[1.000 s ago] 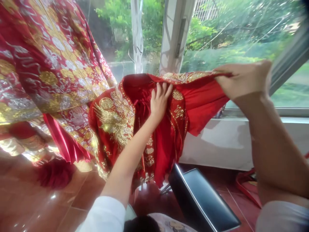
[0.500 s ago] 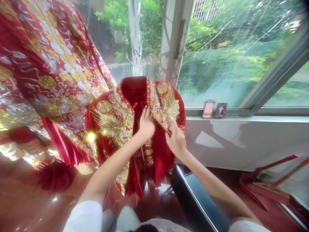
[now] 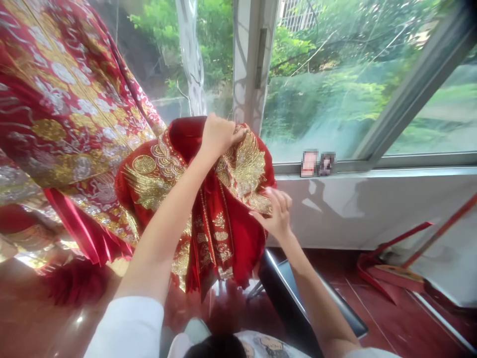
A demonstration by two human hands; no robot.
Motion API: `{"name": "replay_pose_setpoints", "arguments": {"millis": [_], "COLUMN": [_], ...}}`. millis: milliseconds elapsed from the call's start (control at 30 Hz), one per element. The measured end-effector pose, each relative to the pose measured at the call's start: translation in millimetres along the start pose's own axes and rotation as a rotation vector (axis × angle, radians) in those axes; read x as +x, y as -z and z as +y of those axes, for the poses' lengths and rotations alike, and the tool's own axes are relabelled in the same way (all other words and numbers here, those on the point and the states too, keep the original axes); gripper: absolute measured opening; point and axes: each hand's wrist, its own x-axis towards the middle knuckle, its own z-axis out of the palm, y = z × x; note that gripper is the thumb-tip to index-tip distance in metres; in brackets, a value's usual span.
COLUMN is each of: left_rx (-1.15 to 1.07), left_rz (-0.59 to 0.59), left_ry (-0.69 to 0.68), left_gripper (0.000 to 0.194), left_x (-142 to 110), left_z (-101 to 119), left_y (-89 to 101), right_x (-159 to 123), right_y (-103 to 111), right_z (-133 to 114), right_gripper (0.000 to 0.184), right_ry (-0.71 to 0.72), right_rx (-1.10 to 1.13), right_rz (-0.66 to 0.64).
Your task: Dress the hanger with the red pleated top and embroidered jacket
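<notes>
A red jacket [image 3: 151, 186] with gold and silver embroidery hangs upright in front of me, its front parted. Under it shows a red inner layer with gold motifs [image 3: 221, 236]. My left hand [image 3: 219, 133] reaches across the neck opening and is closed on the jacket's collar edge by the shoulder on the right. Lower down, my right hand [image 3: 276, 214] pinches the border of the same front panel between thumb and fingers, folding it outward. My left forearm hides part of the jacket's neckline and chest.
A larger red embroidered garment [image 3: 67, 114] hangs at the left. Below the jacket on the right stands a black chair or bench [image 3: 294, 298]. Windows [image 3: 328, 89] with a sill [image 3: 357, 171] run behind. A red object with a long handle [image 3: 398, 278] lies on the right.
My left hand has moved up from the chest opening to the collar by the shoulder. My right hand stays at the panel's edge, pulling it wider. The view has shifted slightly right.
</notes>
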Motion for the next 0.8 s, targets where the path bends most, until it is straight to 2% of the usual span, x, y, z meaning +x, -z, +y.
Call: {"name": "replay_pose_setpoints", "arguments": {"millis": [67,133,167,200,267,300,367,433,500,567,600,633,667,700,733,800], "left_rx": [-0.012,-0.025,-0.02,-0.005,0.032,0.039,0.016,-0.02,-0.031,-0.03,-0.031,-0.033,-0.035,-0.033,-0.024,0.024], "left_rz": [0.012,0.03,0.037,0.039,0.034,0.031,0.031,0.026,-0.003,-0.033,-0.04,-0.038,-0.024,0.001,0.03,0.052], "left_ry": [0.01,0.021,0.026,0.027,0.036,0.042,0.049,0.025,-0.036,-0.104,-0.132,-0.15,-0.154,-0.147,-0.138,-0.162], "left_gripper": [0.048,0.049,0.049,0.05,0.051,0.05,0.046,0.042,0.038,0.037,0.037,0.037,0.037,0.036,0.034,0.031], "left_x": [-1.6,-2.0,-1.5,-0.8,0.0,-0.1,-1.1,-2.0,-1.5,-1.1,-2.1,-4.7,-9.5,-16.6,-26.3,-52.3], "left_z": [-0.9,0.6,2.0,3.6,7.1,8.7,10.5,8.8,2.7,-6.8,-12.0,-17.1,-21.4,-24.6,-26.3,-24.8], "left_y": [-1.8,-0.5,-0.2,-0.3,-2.2,-3.5,-5.3,-4.0,2.1,13.2,20.2,27.7,35.3,42.4,48.5,55.3], "right_x": [-7.1,-19.9,-29.6,-41.4,-68.8,-81.9,-99.1,-97.2,-73.8,-32.3,-6.8,20.5,48.5,75.9,101.6,144.5], "right_y": [9.7,19.0,22.2,23.6,19.5,14.4,3.4,-0.1,10.7,32.2,43.2,52.2,57.7,59.1,56.4,41.6], "right_z": [24.5,36.2,35.5,30.1,7.5,-7.3,-36.4,-54.1,-53.5,-37.0,-25.4,-13.1,-1.3,9.3,18.2,30.1], "right_gripper": [0.085,0.084,0.082,0.08,0.076,0.075,0.074,0.07,0.06,0.046,0.039,0.037,0.038,0.04,0.042,0.047], "right_ry": [-0.088,-0.202,-0.273,-0.346,-0.464,-0.477,-0.44,-0.426,-0.456,-0.486,-0.502,-0.517,-0.507,-0.468,-0.407,-0.286], "right_rx": [-0.015,0.023,0.031,0.019,-0.038,-0.061,-0.008,0.041,0.043,0.045,0.047,0.041,0.049,0.095,0.172,0.303], "right_rz": [-0.085,-0.266,-0.314,-0.305,-0.168,-0.105,-0.154,-0.33,-0.499,-0.513,-0.402,-0.239,-0.079,0.026,0.049,-0.005]}}
